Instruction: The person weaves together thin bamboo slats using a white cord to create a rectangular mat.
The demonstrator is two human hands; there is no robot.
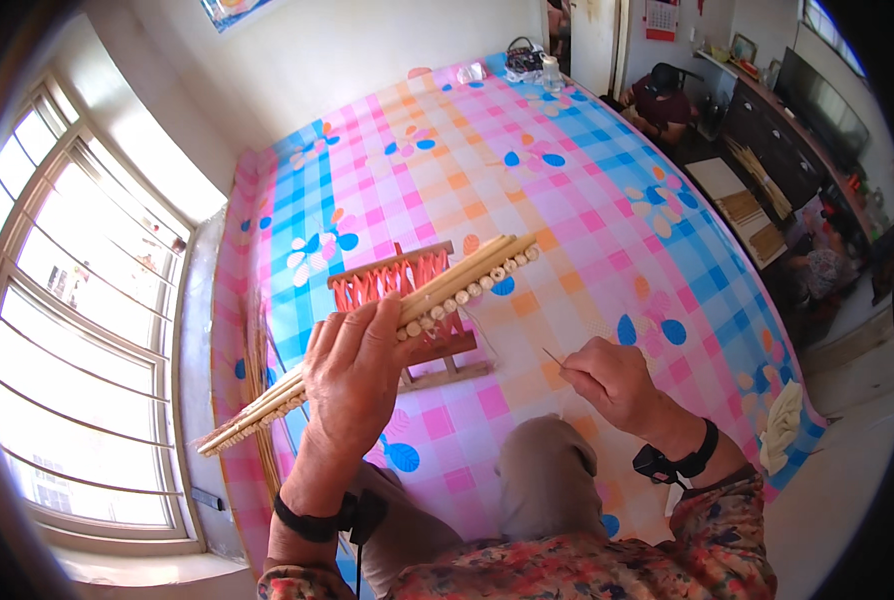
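Note:
My left hand [352,375] is closed around a long, slanting bundle of pale stalks [467,278], with a row of small round cut-looking ends along its lower edge. The bundle runs from lower left to upper right. Under it lies a small brown wooden frame [437,350] strung with red crisscrossed cord [387,282]; the bundle and my hand hide part of it. To the right, apart from the bundle, my right hand [612,385] pinches a thin needle-like piece [554,358]. A fine pale thread [482,330] loops down beside the frame.
A checked, flowered sheet [567,220] spreads under everything. Loose thin stalks [259,390] lie at the left by the barred window [77,350]. A pale cloth [782,428] lies at the right edge. A dark bag [523,58] and clear jar [552,72] stand far back. Another person [662,105] sits beyond.

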